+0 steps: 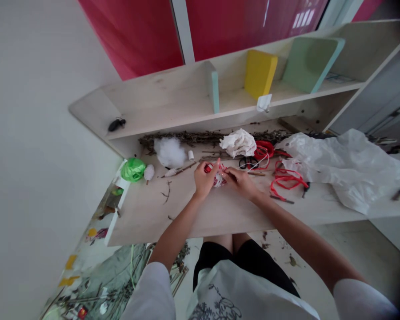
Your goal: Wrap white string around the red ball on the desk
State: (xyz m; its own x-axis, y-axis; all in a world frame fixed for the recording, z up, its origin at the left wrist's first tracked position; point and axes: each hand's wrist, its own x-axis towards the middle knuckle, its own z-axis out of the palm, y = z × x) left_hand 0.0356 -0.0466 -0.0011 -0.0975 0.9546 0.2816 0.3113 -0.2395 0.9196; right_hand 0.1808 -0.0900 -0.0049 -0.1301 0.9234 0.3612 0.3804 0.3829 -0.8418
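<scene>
We find a small red-and-white bundle (219,178) gripped over the bench (200,218), between the two hands. It looks like red cord wound with white strands, but the fingers cover much of it and we cannot make out what lies at its core. The left hand (205,178) is closed around its near side, with the fingers curled over the top. The right hand (240,183) presses in from the other side, fingers bent and pinching at the strands. Both forearms reach forward from white sleeves (150,291), wrists gently bent, and the sleeves are cut off by the bottom of the frame.

Just beyond the hands lie black-handled scissors (248,162), partly tangled in red cord, with crumpled white paper (238,143) beside them. More red cord (288,180) sprawls in loops to the right, next to a rumpled sheet of white plastic (348,171) that runs off the frame. Along the back of the bench stretches a long row of dried twigs (186,138), with a tuft of cotton wool (169,152) against it, and a wad of green plastic (133,170) sits near the left edge.

Above is a shelf (173,106) holding a yellow block (260,73) and a pale green board (311,64) — a small black object (116,124) on it is too blurred to name.
</scene>
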